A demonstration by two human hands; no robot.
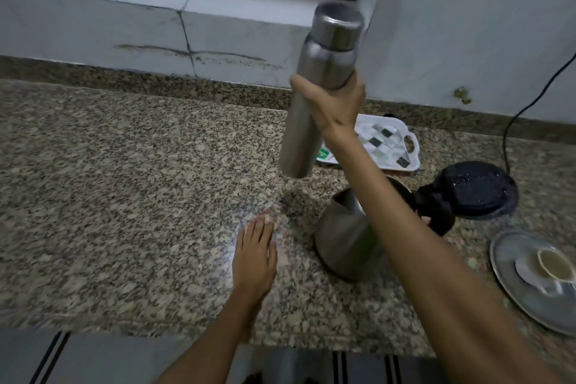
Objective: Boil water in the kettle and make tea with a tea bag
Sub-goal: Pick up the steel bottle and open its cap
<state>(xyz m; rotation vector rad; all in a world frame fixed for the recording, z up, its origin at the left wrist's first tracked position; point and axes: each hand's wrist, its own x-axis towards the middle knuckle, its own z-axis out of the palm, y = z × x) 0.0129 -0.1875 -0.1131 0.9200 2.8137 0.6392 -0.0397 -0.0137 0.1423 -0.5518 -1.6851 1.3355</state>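
One steel kettle (344, 237) stands lid-open on the granite counter (124, 196), partly hidden by the right forearm. Above it, the right hand (338, 106) grips one capped steel bottle (318, 87) — blurred. Left hand (255, 256) lies flat, open, beside the kettle.

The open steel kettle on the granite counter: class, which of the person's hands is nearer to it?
Left. The left hand lies flat beside the open steel kettle; the right hand holds a steel bottle beyond it.

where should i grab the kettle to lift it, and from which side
Take the kettle by its black handle on the right, coming in from the right. The lid is flipped open over that side and the spout points left.
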